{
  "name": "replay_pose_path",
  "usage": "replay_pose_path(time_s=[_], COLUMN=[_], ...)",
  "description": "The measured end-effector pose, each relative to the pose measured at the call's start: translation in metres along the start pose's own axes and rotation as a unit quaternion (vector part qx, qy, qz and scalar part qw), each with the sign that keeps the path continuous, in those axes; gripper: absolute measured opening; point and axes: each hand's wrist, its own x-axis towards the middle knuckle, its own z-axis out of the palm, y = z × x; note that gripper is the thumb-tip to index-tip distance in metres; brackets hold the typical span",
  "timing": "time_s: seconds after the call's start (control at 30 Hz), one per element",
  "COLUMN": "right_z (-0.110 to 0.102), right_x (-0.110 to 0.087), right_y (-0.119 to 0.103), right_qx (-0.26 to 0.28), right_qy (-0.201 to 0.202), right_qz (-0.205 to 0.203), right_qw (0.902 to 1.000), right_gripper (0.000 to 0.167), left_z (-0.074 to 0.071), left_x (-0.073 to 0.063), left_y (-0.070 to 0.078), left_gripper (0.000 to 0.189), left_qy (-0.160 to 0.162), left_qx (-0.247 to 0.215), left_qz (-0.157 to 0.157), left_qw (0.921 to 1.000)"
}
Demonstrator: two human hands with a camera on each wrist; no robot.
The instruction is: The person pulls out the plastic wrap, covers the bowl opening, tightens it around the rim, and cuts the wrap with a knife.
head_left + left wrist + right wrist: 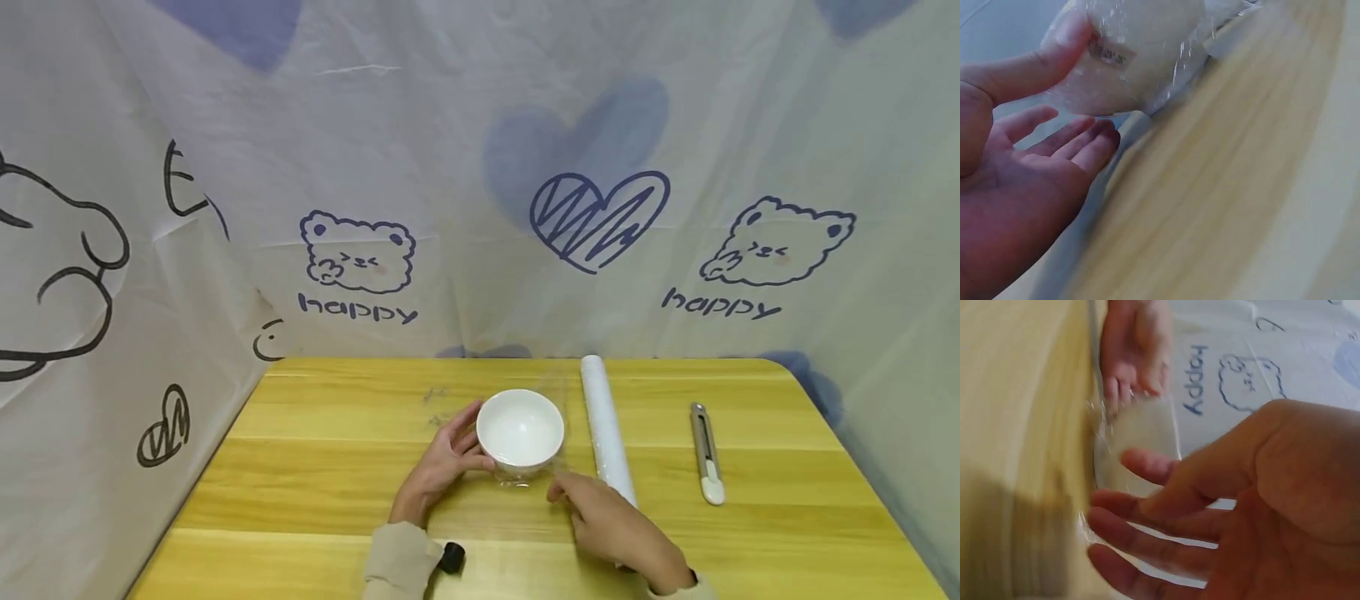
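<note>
A white bowl (520, 428), with clear plastic film (513, 481) at its near side, is in the middle of the table. My left hand (444, 460) cups the bowl's left side, fingers extended along it and thumb at the near side. In the left wrist view the thumb (1063, 44) lies against the film-covered bowl (1141, 56), by a small printed label (1110, 54). Just right of the bowl's near side is my right hand (603, 517). Its fingers (1147, 540) are loosely bent and spread in the right wrist view, with crinkled film beyond them.
A long white roll (606, 421) lies right of the bowl, its near end partly behind my right hand. Farther right lies a grey and white utility knife (707, 454). Printed fabric (480, 283) hangs behind the wooden table (315, 467) and along its sides.
</note>
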Motion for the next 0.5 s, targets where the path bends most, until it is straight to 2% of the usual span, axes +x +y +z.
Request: replay_pose_path(time_s=[0.1,0.23,0.3,0.37,0.43,0.5], right_z=[-0.008,-0.014,-0.013,-0.011,-0.005,0.002], right_x=[-0.002,-0.004,-0.004,-0.001,0.003,0.009], right_y=[0.007,0.012,0.011,0.007,0.003,0.000], right_qx=[0.013,0.006,0.000,-0.008,-0.021,-0.031], right_qy=[-0.016,-0.007,0.022,0.059,0.097,0.127], right_qz=[0.015,0.045,0.061,0.092,0.119,0.141], right_qw=[0.9997,0.9990,0.9979,0.9939,0.9879,0.9813], right_gripper=[0.031,0.021,0.014,0.009,0.014,0.024], left_z=[0.002,0.012,0.016,0.016,0.015,0.015], left_x=[0.000,0.005,0.007,0.008,0.007,0.005], left_y=[0.001,-0.002,-0.005,-0.006,-0.004,0.003], left_gripper=[0.117,0.129,0.127,0.122,0.118,0.118], left_qy=[-0.014,-0.019,-0.006,0.008,0.014,0.020], left_qx=[0.020,0.089,0.112,0.116,0.122,0.162], left_qz=[0.007,0.016,0.024,0.030,0.028,0.020], left_qw=[0.9997,0.9957,0.9934,0.9928,0.9920,0.9864])
